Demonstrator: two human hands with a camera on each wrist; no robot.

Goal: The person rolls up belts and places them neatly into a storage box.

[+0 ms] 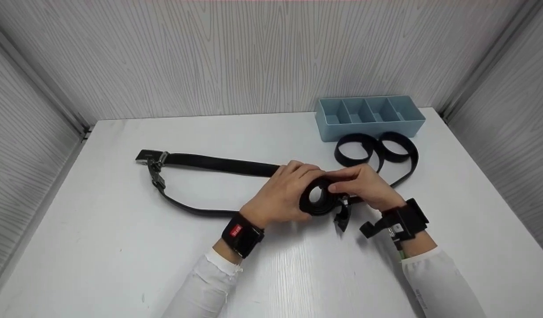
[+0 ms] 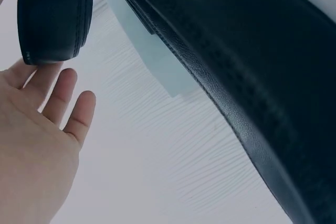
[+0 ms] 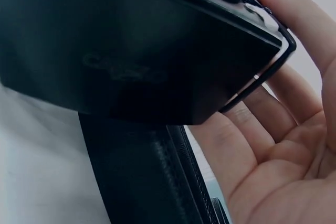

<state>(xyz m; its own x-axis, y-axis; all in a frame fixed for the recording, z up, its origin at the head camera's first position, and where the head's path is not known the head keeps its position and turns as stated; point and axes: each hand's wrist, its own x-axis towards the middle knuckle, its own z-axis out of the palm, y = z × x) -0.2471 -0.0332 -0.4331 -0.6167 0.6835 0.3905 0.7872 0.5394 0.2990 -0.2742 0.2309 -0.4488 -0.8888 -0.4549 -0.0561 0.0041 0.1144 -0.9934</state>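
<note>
A black belt [image 1: 328,205] is coiled into a tight roll, held above the white table. My left hand [image 1: 286,192] grips the roll from the left, its fingers behind it and thumb in front. From the other side my right hand [image 1: 364,185] pinches the roll's edge with thumb and fingers. A black strap tip [image 1: 342,219] hangs beside the roll, below a bit of metal. In the right wrist view, a wide belt end [image 3: 142,61] with faint lettering lies close to the right hand [image 3: 278,145]. The left wrist view has the roll [image 2: 55,19] over the left fingertips.
A second black belt [image 1: 218,163] stretches leftward, with metal buckles [image 1: 158,179] at its far end. At the right, another black strap [image 1: 412,159] stands in two loops before a blue four-slot box [image 1: 366,130]. Grey wood-patterned walls [image 1: 253,57] enclose the white table [image 1: 99,243].
</note>
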